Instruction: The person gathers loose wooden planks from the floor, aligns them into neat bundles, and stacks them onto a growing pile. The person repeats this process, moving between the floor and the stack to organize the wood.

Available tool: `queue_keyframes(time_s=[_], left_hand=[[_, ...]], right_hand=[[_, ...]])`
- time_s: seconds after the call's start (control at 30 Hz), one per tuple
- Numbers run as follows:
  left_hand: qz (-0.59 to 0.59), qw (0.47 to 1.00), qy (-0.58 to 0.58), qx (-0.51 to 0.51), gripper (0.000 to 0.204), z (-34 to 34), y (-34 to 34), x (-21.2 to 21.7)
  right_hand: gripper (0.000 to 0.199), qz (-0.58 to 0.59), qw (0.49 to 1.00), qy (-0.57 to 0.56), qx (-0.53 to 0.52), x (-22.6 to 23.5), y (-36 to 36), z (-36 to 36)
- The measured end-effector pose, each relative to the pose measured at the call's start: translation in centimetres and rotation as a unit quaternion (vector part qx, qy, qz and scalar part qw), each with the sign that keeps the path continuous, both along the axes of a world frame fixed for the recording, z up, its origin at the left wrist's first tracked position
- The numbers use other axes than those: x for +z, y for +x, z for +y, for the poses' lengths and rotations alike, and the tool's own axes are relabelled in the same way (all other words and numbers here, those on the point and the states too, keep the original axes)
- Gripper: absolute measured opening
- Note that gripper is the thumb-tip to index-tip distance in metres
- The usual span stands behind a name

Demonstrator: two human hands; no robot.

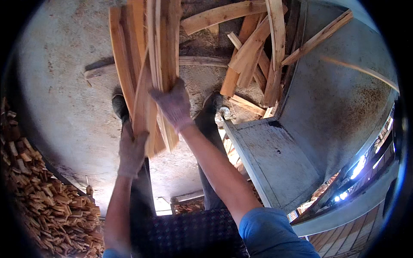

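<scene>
My left hand (132, 151), in a pale work glove, is closed round the near end of a wooden board (141, 101). Farther up and to the right, my gloved right hand (174, 105) grips the edge of a bundle of long wooden slats (164, 47). The slats stretch away from me, and their far ends leave the top of the view. More reddish boards (122, 41) lie against the bundle on its left. My fingers hide part of the wood, so I cannot tell how many pieces each hand holds.
Loose planks (254, 56) lie crossed in a heap at the upper right, beside a grey metal chute (340, 99). A long curved strip (202, 61) crosses the concrete floor (64, 77) beyond my feet. Small cut wood pieces (56, 206) are piled at the lower left.
</scene>
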State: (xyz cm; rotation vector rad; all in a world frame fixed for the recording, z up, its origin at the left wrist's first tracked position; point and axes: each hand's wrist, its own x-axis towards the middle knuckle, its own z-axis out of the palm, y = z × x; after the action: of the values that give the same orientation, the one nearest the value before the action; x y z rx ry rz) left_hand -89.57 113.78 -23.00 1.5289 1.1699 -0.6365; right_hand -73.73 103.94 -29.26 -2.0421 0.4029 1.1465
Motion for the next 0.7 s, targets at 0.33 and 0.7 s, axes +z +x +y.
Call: queue_keyframes(time_s=[0.33, 0.7], left_hand=[[-0.051, 0.987, 0.017, -0.153, 0.079, -5.4, -2.8, -7.6], [-0.102, 0.969, -0.140, -0.175, 0.086, -12.7, 17.6, -13.4]], right_hand=[[0.088, -0.008, 0.957, -0.163, 0.241, -4.4, 3.3, -6.6], [0.104, -0.076, 0.958, -0.225, -0.158, -14.4, 18.6, -28.8]])
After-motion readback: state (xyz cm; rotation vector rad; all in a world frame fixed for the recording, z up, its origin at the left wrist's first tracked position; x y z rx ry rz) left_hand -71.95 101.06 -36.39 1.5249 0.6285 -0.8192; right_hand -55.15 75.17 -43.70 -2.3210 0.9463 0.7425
